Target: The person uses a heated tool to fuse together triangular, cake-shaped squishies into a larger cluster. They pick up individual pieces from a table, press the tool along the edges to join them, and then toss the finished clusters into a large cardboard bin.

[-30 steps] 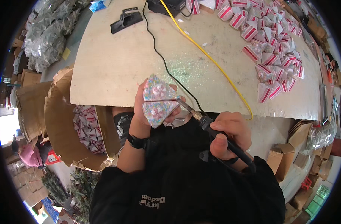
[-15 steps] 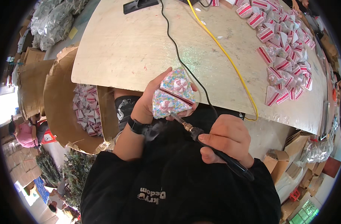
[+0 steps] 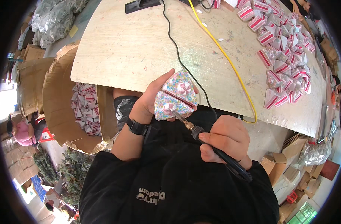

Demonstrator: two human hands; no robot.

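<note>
Bare hands around sprinkled wedge, iron

- From my remote seat I see a black top filling the lower middle of the frame, loose and creased.
- Its sleeves end short; both forearms are bare below them.
- White lettering sits on the chest, lower centre, upside down from this view.
- A black wristband or watch wraps the left wrist, left of centre.
- The left hand and right hand are bare, no gloves; I make out no rings.
</note>
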